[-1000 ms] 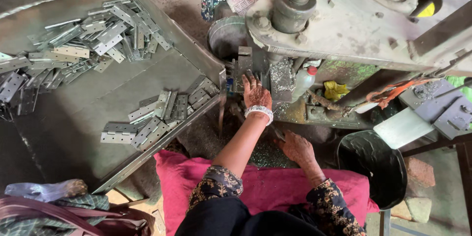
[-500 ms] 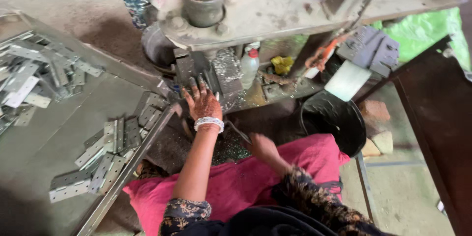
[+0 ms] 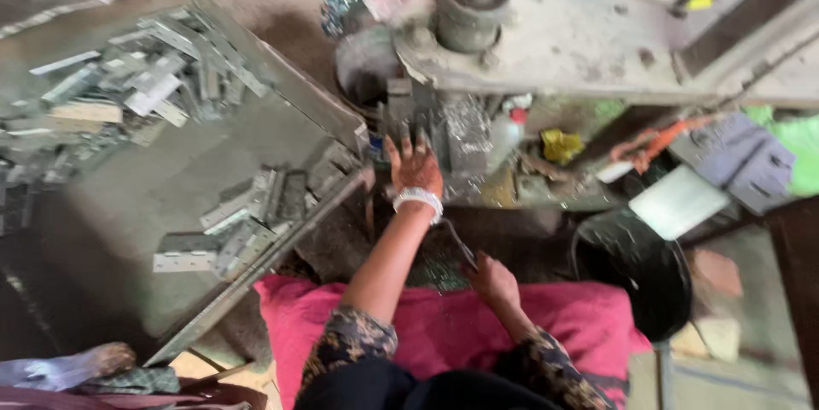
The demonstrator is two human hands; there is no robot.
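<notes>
At the centre of the frame, the left hand (image 3: pixel 415 168), fingers spread and a white bracelet on the wrist, rests against the dark tooling of the grey press machine (image 3: pixel 580 43). Lower and to the right, the right hand (image 3: pixel 493 278) pinches a thin metal rod (image 3: pixel 459 244) above the pink cloth (image 3: pixel 444 325). Flat metal hinge plates (image 3: pixel 247 222) lie on the sloping tray (image 3: pixel 128 197) at left, and a black bucket (image 3: pixel 636 269) stands at right.

Near the centre of the frame, the person's left hand (image 3: pixel 415 164) is reaching upward with the arm stretched out nearly straight, fingers spread and pointing to the top of the picture, back of the hand facing the camera. A white beaded bracelet (image 3: pixel 418 199) is circling that wrist. Lower, just right of centre, the right hand (image 3: pixel 495 280) is curling closed, its bent forearm in a patterned sleeve angling toward the bottom edge.
</notes>
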